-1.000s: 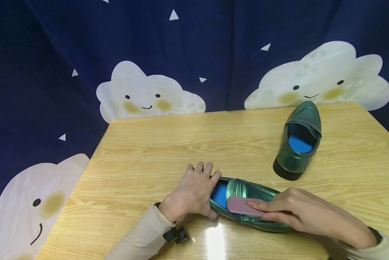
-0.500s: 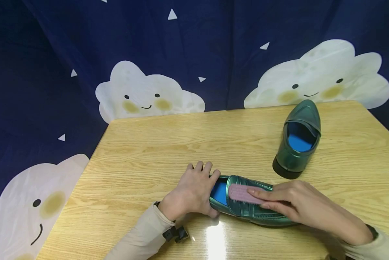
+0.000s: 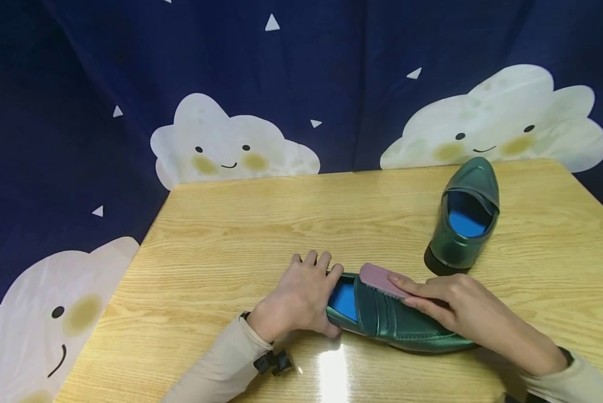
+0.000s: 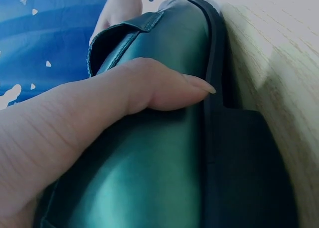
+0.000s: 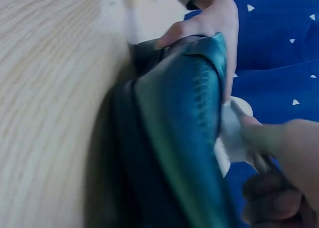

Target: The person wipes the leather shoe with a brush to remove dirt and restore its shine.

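A shiny green loafer point(image 3: 422, 331) with a blue insole lies on the table, its toe to the right. My left hand point(image 3: 298, 294) grips the heel end; the left wrist view shows the thumb lying along the shoe's side point(image 4: 144, 183), its tip at the sole edge. Between thumb and fingers, my right hand point(image 3: 470, 308) pinches a small brush point(image 3: 382, 281) with a pink back. Its bristles face down at the far side of the upper, by the strap. The shoe's toe is partly hidden by the right hand. In the right wrist view the brush point(image 5: 232, 133) is blurred.
A matching green loafer point(image 3: 455, 249) stands farther back on the right, toe away from me. The wooden table point(image 3: 241, 224) ends at a dark blue curtain point(image 3: 331, 67) with white clouds.
The right hand has moved the brush from the near side of the shoe's upper across to the far side. The loafer has tilted slightly toward me; the left hand stays at its heel.
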{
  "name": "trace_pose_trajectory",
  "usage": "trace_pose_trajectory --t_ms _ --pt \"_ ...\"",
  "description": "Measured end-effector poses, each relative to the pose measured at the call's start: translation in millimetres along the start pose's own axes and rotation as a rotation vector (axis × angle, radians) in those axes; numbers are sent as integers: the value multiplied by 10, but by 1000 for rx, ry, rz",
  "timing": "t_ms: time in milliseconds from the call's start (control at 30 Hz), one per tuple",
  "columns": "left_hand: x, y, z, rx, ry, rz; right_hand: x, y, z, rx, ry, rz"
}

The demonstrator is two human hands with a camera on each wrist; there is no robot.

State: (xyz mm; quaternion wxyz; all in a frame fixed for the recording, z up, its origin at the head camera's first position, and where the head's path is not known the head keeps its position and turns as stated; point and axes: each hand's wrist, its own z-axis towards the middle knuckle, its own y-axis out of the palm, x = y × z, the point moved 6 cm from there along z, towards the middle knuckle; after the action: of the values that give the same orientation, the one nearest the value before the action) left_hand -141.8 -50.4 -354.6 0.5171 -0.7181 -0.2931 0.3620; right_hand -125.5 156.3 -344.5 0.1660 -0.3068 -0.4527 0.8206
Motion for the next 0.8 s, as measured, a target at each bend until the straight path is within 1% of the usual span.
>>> trace_pose_trajectory --t_ms 133,233,400,500,533,600,667,767,800 --pt "2 -6 -12 -3 -7 -3 -101 36 -19 -137 -79 215" --pt "2 -7 -24 -10 -12 0 -167 55 -37 -235 -119 352" --pt "1 -7 -35 -22 -8 -6 -225 46 -64 -308 -158 453" --pt "-1 -6 -32 -20 9 -15 -246 36 -70 -329 -198 498" --pt "-2 -7 -31 -18 15 -17 -237 28 -66 -325 -199 497" --pt "-7 -7 -26 -11 25 -22 -193 6 -49 -274 -188 424" --pt "-12 -10 -22 -1 34 -27 -120 -29 -29 -192 -149 294" --pt "-14 -18 -13 4 47 -33 -4 -78 -19 -70 -48 62" --pt "-15 -18 -9 4 50 -33 21 -85 -19 -47 -18 11"
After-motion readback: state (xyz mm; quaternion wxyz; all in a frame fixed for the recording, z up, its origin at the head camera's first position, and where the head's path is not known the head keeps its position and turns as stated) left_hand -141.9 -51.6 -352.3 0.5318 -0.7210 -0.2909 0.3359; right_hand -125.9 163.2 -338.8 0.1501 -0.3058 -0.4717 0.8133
